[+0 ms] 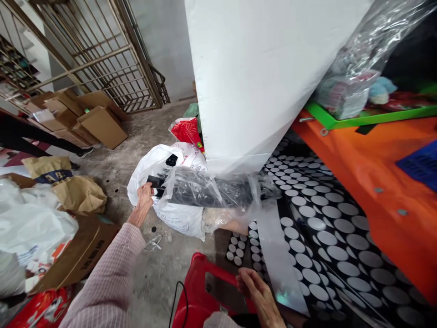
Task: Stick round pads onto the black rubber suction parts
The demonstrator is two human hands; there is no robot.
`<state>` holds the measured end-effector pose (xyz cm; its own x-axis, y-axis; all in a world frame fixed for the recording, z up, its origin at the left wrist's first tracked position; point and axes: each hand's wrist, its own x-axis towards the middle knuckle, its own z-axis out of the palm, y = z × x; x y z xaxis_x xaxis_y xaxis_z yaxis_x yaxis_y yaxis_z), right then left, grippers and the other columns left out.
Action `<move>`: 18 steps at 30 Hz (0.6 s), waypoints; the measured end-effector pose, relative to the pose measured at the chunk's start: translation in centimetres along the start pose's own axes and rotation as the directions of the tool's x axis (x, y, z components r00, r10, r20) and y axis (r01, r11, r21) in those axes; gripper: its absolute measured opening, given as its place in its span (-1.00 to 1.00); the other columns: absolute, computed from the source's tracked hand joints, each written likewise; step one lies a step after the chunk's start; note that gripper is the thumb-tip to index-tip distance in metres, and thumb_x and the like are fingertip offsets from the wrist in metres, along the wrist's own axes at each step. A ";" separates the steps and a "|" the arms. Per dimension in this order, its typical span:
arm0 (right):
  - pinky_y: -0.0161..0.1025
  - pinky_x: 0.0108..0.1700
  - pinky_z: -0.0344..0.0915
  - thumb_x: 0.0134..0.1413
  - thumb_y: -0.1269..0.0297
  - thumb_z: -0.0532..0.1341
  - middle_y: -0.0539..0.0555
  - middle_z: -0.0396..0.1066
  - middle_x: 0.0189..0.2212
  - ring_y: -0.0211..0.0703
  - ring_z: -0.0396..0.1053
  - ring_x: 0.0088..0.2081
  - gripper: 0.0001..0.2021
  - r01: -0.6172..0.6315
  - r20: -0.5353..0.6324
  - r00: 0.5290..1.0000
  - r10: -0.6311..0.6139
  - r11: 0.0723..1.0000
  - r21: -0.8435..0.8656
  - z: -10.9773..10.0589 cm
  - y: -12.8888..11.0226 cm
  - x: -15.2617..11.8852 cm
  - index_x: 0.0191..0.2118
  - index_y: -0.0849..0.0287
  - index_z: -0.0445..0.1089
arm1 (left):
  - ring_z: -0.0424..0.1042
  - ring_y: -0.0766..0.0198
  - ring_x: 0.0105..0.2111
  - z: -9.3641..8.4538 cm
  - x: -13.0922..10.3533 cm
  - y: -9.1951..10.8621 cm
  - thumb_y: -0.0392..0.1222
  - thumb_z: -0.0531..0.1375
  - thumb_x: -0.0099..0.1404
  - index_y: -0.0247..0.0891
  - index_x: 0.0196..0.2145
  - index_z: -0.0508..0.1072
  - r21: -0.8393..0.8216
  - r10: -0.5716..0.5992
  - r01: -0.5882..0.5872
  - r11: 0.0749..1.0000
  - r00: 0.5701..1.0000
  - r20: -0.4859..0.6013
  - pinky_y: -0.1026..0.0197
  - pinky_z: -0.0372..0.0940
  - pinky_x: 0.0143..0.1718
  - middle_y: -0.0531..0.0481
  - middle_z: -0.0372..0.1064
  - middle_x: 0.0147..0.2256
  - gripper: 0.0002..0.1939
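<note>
My left hand (146, 195) reaches forward, its fingers closed on the end of a dark flat strip (155, 181). The strip sticks out at the left end of a clear plastic bag (252, 198) around a long black bundle (201, 189); I cannot tell whether strip and bundle are one piece. Beneath lies a white sack (182, 221) with printed writing. My right hand (257, 291) is near the red plastic stool (196, 291), fingers stretched out and nothing visible in them. Black sheets with pale round discs (331, 212) spread out to its right.
A large white board (252, 68) stands behind the bundle. An orange-covered table (382, 182) with a green-edged tray (375, 119) is at right. At left are cardboard boxes (102, 127), a brown paper bag (80, 193), white plastic bags (30, 218) and a person's leg (51, 139).
</note>
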<state>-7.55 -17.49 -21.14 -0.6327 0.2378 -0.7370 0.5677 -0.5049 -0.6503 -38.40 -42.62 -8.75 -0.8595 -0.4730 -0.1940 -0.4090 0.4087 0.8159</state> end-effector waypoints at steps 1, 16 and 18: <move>-0.16 -0.31 0.37 -0.44 -0.15 0.39 0.05 0.48 -0.55 -0.05 0.42 -0.44 -0.56 0.009 -0.010 1.000 -0.009 1.000 0.002 -0.3 0.2 0.0 -0.48 0.12 0.48 | 0.42 0.21 -0.17 -0.1 0.3 -0.3 -0.09 0.14 0.34 -0.31 0.00 0.35 -0.014 -0.053 0.053 0.998 0.998 -0.027 0.05 0.39 -0.18 -0.13 0.36 -0.07 -0.65; -0.26 -0.38 0.31 -0.51 -0.19 0.42 -0.01 0.43 -0.60 -0.20 0.35 -0.50 -0.49 0.156 -0.066 0.987 -0.148 0.975 0.159 0.2 -1.1 -2.2 -0.54 0.16 0.41 | 0.35 0.39 -0.54 1.4 -2.9 4.7 -0.13 0.25 0.22 -0.39 -0.44 0.44 -0.078 0.156 -0.152 0.985 0.986 0.049 0.30 0.30 -0.48 0.07 0.36 -0.53 -0.77; -0.26 -0.41 0.29 -0.52 -0.19 0.42 0.00 0.43 -0.61 -0.20 0.34 -0.52 -0.49 0.171 -0.076 0.984 -0.160 0.970 0.173 0.0 -1.1 -2.5 -0.55 0.17 0.41 | 0.38 0.36 -0.49 1.3 -3.1 5.5 -0.12 0.24 0.23 -0.39 -0.40 0.45 -0.109 0.234 -0.230 0.967 0.972 0.026 0.27 0.33 -0.43 0.04 0.39 -0.48 -0.77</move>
<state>-6.54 -17.55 -18.60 -0.6737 0.3777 -0.6352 0.3513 -0.5926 -0.7249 -38.35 -37.90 -4.37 -0.9392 -0.3433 -0.0118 -0.1644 0.4192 0.8929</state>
